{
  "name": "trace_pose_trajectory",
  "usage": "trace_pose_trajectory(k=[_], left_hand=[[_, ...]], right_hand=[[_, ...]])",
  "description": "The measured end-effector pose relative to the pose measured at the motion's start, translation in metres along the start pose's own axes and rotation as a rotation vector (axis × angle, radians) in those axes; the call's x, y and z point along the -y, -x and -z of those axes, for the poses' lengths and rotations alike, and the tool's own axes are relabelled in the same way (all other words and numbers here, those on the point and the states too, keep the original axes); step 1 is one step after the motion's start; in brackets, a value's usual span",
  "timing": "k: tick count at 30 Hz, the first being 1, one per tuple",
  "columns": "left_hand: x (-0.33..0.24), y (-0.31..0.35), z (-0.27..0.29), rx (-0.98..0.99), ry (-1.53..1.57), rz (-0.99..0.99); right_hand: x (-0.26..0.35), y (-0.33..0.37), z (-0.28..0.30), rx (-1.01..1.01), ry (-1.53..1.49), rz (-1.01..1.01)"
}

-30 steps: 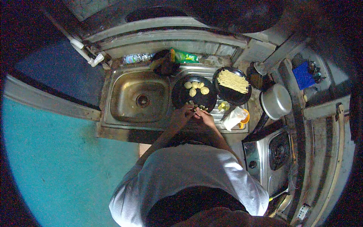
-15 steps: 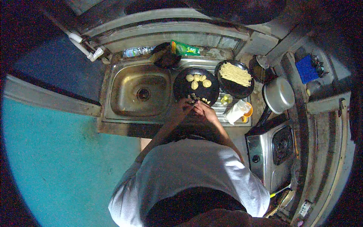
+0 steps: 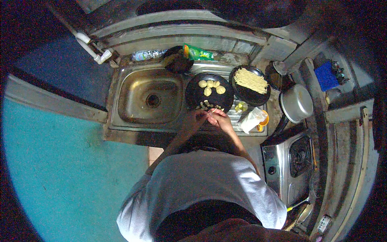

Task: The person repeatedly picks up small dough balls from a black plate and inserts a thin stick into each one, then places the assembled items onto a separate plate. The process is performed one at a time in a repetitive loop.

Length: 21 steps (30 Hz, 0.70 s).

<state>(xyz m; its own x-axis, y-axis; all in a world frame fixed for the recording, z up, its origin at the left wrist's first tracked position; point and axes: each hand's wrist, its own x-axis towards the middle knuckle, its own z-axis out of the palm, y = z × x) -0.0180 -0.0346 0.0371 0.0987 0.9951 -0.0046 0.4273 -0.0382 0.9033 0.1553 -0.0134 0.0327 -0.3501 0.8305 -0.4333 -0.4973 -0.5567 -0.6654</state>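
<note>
My two hands meet over the near edge of a dark round plate [image 3: 197,94]. My right hand [image 3: 219,119] is closed, with a small pale piece [image 3: 214,110] at its fingertips. Beside it, my left hand [image 3: 198,116] lies in shadow with its fingers drawn together; what they pinch is too small to name. Several pale, rounded dough-like lumps [image 3: 207,91] sit on the far half of the plate. Small light and dark bits [image 3: 206,105] lie in a row just beyond my fingers. Another dark plate [image 3: 238,91], to the right, bears a heap of pale noodle-like strips [image 3: 250,80].
A steel sink basin [image 3: 133,76] opens at left. Right of my hands stand a small dish of yellowish stuff [image 3: 241,107], a white bag [image 3: 252,120] and an orange cup [image 3: 264,117]. Farther right are a metal pot [image 3: 297,103] and a stove [image 3: 298,177]. A green packet [image 3: 197,53] lies behind.
My hands have shifted slightly and stay together at the plate's near edge. A pale piece now shows at my right fingertips. The plates have stayed put.
</note>
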Motion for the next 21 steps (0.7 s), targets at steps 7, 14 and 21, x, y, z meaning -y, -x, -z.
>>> trace_pose_trajectory(k=[7, 14, 21], left_hand=[[0.000, 0.004, -0.005, -0.061, -0.013, -0.027], [-0.007, 0.009, 0.003, -0.097, -0.075, -0.045], [-0.015, 0.008, 0.002, -0.087, 0.060, -0.036]], right_hand=[[0.002, 0.000, 0.004, -0.118, 0.042, -0.009], [0.000, 0.002, -0.002, -0.062, -0.023, 0.033], [0.004, 0.004, -0.020, 0.007, 0.103, 0.029]])
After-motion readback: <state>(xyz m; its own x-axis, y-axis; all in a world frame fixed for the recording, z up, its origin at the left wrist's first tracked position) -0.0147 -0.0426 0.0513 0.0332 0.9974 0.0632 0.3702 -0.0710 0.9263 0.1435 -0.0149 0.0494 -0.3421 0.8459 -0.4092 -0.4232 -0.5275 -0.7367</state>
